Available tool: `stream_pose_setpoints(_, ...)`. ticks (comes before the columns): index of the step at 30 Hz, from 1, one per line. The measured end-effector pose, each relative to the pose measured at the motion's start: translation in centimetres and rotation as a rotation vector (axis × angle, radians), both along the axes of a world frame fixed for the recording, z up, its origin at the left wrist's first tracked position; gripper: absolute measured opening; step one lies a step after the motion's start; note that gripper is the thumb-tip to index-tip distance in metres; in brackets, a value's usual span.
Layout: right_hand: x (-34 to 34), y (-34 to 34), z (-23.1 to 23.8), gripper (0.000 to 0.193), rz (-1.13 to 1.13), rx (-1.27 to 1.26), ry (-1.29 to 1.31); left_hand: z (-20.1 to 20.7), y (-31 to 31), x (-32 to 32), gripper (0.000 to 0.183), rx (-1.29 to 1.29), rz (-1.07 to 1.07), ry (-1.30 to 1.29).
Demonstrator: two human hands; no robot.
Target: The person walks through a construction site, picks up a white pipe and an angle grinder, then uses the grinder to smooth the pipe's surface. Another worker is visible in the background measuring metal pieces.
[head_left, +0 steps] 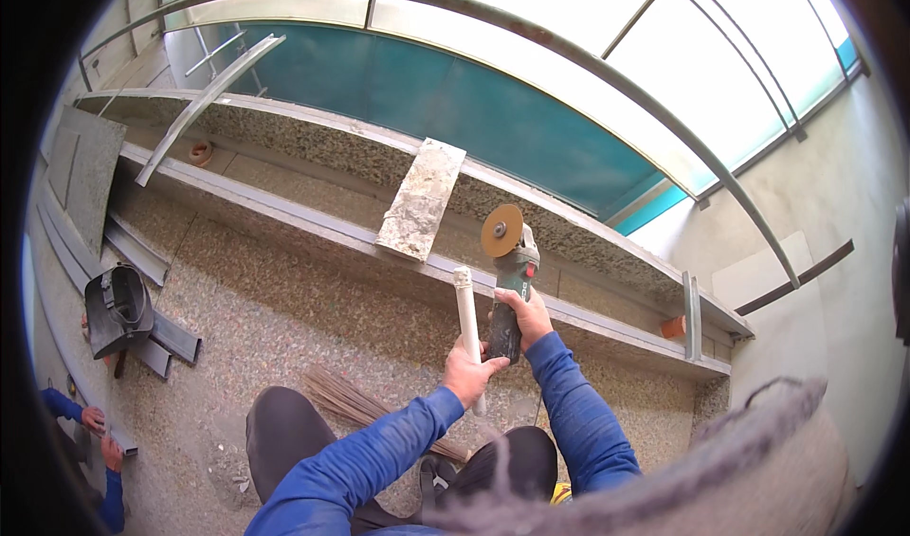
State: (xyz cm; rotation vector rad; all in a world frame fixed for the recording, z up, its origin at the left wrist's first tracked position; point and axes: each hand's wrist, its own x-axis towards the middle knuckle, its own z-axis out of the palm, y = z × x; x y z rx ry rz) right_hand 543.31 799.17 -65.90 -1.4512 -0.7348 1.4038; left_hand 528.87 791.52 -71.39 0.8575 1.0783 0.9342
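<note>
Wrapped round a white plastic pipe [467, 313] is my left hand [464, 375]. The pipe stands nearly upright, its cut-looking top pointing away from me. My right hand [527, 316] grips the dark green body of an angle grinder [513, 280]. A tan disc [501, 230] sits at the grinder's far end, beyond the pipe's top and apart from it. The thumb of my left hand lies close to the grinder's rear end; whether they touch I cannot tell. Both hands are held in front of my bent knees, over the speckled floor.
A long ledge trough [360, 237] crosses ahead, bridged by a stained board [424, 199] and a metal strip [204, 109]. A curved rail [569, 57] arches above. A bundle of thin sticks [346, 394] lies below. At left are a black bag [118, 310] and a co-worker's hands [102, 436].
</note>
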Motion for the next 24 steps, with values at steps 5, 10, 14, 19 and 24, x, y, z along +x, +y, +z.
stream_pose_setpoints(5, -0.1, 0.0, -0.1, 0.038, 0.000, -0.007, -0.039, 0.4, -0.2, -0.2, 0.057, -0.019, -0.016, -0.086)
stream_pose_setpoints(10, 1.4, 0.4, 0.2, 0.036, 0.050, 0.025, -0.140, -0.6, 1.5, -1.4, 0.052, -0.097, -0.136, -0.128)
stream_pose_setpoints(14, 3.3, 0.3, 1.0, 0.039, 0.056, -0.036, -0.184, -4.2, 4.5, -3.0, 0.054, -0.014, -0.238, 0.316)
stream_pose_setpoints(19, 4.6, -0.3, 1.0, 0.045, 0.078, -0.139, -0.156, -6.9, 7.0, -3.9, 0.060, 0.083, -0.253, 0.542)
stream_pose_setpoints(24, 5.6, -0.5, -0.2, 0.048, 0.175, -0.088, -0.258, -5.2, 9.2, -5.1, 0.061, 0.236, -0.279, 0.796)
